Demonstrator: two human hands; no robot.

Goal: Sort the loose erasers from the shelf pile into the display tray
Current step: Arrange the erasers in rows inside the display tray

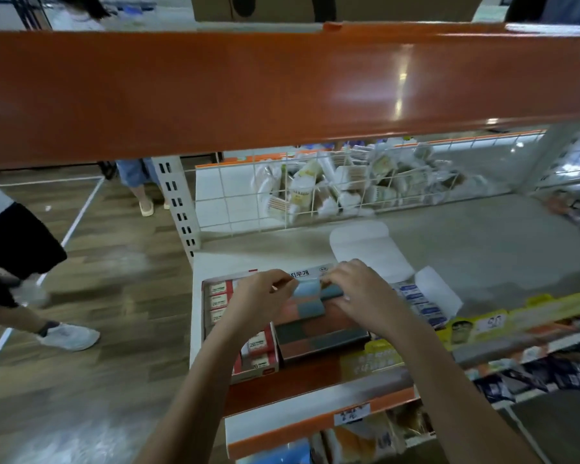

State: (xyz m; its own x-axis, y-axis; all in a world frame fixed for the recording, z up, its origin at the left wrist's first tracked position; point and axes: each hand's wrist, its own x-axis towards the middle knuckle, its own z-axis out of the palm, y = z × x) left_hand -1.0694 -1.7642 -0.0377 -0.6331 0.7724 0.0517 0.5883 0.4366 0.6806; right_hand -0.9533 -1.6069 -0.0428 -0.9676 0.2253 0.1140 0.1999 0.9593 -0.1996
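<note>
Nearest are two bare forearms reaching over the shelf edge. The left hand [265,293] pinches a pale blue eraser [307,289] at its near end, and the right hand [359,293] curls its fingers over the far end, likely to steady it while it is seated in line. That eraser sits on the top row of the display tray [322,333], where dark, rust and blue blocks lie packed flat. Just left stands a red-and-white box of boxed erasers [240,326]. Behind, the grey shelf [482,239] carries a wire basket of white packets [342,189]. An orange beam [248,92] spans overhead; wooden flooring lies left.
</note>
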